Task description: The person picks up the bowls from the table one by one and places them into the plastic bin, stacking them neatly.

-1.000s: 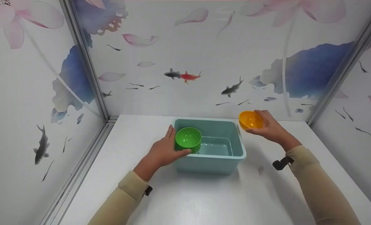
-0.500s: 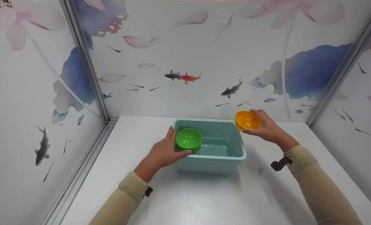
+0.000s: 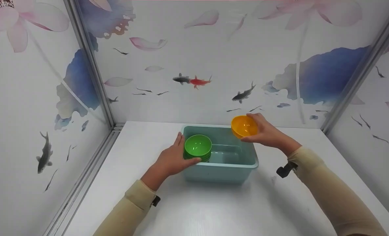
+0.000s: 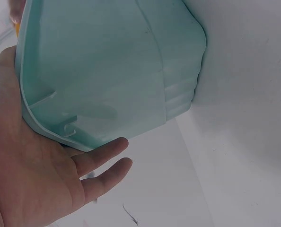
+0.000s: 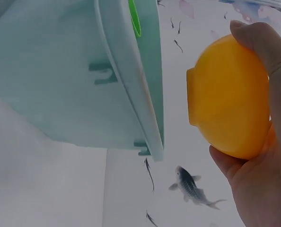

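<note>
Over the right half of the pale teal plastic basin (image 3: 219,173), my right hand (image 3: 271,132) holds an orange bowl (image 3: 243,126), tilted, between thumb and fingers. The right wrist view shows the bowl's round side and foot (image 5: 192,97), above the basin's rim. My left hand (image 3: 171,159) rests against the basin's left side. Its thumb lies over the front rim, and two extended fingers (image 4: 105,182) show outside the wall in the left wrist view. Beside that hand, a stack of green bowls (image 3: 198,146) stands in the basin's left end.
The basin stands on a white table (image 3: 214,209) near the back wall (image 3: 155,108), which is printed with fish and lotus. Side panels with metal frame posts (image 3: 89,62) flank the table. Bare basin floor (image 3: 225,154) shows right of the green stack.
My right hand has moved left with the orange bowl, from beyond the basin's right rim to over its inside. The left hand and the green stack have stayed in place.
</note>
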Available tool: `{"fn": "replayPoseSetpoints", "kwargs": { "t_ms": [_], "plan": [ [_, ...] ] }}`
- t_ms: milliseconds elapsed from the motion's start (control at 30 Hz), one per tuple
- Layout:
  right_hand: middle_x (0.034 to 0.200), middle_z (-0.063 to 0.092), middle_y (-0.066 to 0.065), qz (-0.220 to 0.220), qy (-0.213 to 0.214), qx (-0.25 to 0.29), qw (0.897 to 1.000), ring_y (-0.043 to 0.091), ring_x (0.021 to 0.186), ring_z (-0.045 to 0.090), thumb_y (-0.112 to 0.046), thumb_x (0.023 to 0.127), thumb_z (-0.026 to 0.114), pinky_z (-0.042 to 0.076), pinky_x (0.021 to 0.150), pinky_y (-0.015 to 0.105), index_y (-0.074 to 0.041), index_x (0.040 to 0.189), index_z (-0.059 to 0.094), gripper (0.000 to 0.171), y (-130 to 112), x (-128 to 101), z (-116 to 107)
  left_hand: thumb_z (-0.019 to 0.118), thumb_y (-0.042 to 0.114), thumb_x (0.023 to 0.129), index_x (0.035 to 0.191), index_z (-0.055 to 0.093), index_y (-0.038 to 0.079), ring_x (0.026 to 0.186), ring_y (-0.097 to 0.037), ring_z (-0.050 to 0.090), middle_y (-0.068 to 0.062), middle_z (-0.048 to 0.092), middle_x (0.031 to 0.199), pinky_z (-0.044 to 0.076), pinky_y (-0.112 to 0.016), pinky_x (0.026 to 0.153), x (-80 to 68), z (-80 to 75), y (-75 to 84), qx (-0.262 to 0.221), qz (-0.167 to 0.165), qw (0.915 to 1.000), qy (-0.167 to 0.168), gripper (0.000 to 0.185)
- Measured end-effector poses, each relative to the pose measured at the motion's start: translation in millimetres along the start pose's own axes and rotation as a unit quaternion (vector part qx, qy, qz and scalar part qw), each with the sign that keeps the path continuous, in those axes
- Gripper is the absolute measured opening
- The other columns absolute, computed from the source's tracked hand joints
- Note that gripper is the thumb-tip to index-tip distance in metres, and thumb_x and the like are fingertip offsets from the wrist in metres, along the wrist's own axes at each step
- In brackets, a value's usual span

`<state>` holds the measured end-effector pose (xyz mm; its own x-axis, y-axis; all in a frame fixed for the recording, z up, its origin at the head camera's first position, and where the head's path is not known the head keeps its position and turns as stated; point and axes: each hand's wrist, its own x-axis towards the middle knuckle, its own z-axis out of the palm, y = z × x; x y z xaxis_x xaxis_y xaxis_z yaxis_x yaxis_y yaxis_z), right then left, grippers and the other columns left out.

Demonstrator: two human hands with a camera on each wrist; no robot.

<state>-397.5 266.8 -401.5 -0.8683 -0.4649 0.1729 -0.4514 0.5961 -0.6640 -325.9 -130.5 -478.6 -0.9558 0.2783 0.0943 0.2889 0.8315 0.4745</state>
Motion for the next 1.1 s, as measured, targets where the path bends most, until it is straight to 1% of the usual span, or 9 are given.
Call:
{"fn": "replayPoseSetpoints", "kwargs": {
  "t_ms": [200,333,500,700,767,967,1100],
  "plan": [
    [0.152,0.043,0.015,-0.011,-0.026,-0.005,1.0,0.033,0.128,0.056,-0.044,0.085,0.098,0.055,0.108,0.049,-0.012,0.166,0.038,0.106,-18,12,9,0.065,0.081,0.094,0.176,0.013,0.0,0.151,-0.043,0.052,-0.017,0.009,0.185,0.051,-0.056,0.114,-0.3,-0.9,0.8,0.0,-0.001,1.0,-0.001,0.126],
    [0.152,0.044,0.015,-0.021,-0.043,-0.015,0.999,0.032,0.128,0.057,-0.043,0.084,0.098,0.056,0.107,0.046,-0.009,0.167,0.036,0.11,-31,20,16,0.062,0.086,0.092,0.177,0.013,0.002,0.151,-0.042,0.052,-0.016,0.008,0.185,0.05,-0.055,0.116,-0.1,-1.5,1.5,0.0,-0.005,1.0,-0.002,0.129],
    [0.151,0.045,0.017,-0.047,-0.056,-0.026,0.997,0.033,0.127,0.058,-0.04,0.084,0.099,0.056,0.107,0.048,-0.006,0.167,0.036,0.11,-41,28,26,0.061,0.087,0.092,0.177,0.014,0.003,0.149,-0.042,0.054,-0.015,0.008,0.185,0.049,-0.056,0.116,0.6,-1.6,1.7,0.0,-0.008,1.0,0.0,0.129],
    [0.15,0.046,0.019,-0.059,-0.081,-0.041,0.994,0.034,0.126,0.059,-0.038,0.083,0.099,0.056,0.108,0.049,-0.004,0.167,0.036,0.111,-52,36,38,0.06,0.092,0.089,0.177,0.012,0.004,0.151,-0.042,0.052,-0.014,0.007,0.185,0.049,-0.057,0.116,-0.2,-2.0,2.8,-0.003,-0.016,0.9998,-0.007,0.133],
    [0.149,0.046,0.017,-0.063,-0.091,-0.045,0.993,0.033,0.125,0.059,-0.038,0.082,0.1,0.056,0.108,0.048,-0.005,0.168,0.036,0.112,-57,40,42,0.06,0.092,0.089,0.178,0.012,0.005,0.152,-0.042,0.052,-0.013,0.007,0.185,0.049,-0.057,0.116,-0.6,-1.8,2.6,-0.005,-0.019,0.9998,-0.009,0.134],
    [0.149,0.045,0.012,-0.08,-0.117,-0.055,0.988,0.03,0.125,0.058,-0.045,0.082,0.098,0.056,0.108,0.045,-0.009,0.169,0.035,0.114,-66,52,50,0.058,0.093,0.089,0.178,0.012,0.005,0.15,-0.041,0.054,-0.013,0.008,0.186,0.051,-0.057,0.115,-0.3,-1.2,2.4,-0.005,-0.016,0.9998,-0.007,0.133],
    [0.151,0.044,0.012,-0.091,-0.134,-0.057,0.985,0.03,0.126,0.057,-0.042,0.082,0.098,0.054,0.11,0.046,-0.01,0.17,0.034,0.113,-69,60,56,0.057,0.095,0.088,0.178,0.011,0.006,0.148,-0.041,0.056,-0.012,0.009,0.186,0.051,-0.057,0.114,-0.6,-1.3,2.9,-0.005,-0.018,0.9998,-0.008,0.135]
  ]
}}
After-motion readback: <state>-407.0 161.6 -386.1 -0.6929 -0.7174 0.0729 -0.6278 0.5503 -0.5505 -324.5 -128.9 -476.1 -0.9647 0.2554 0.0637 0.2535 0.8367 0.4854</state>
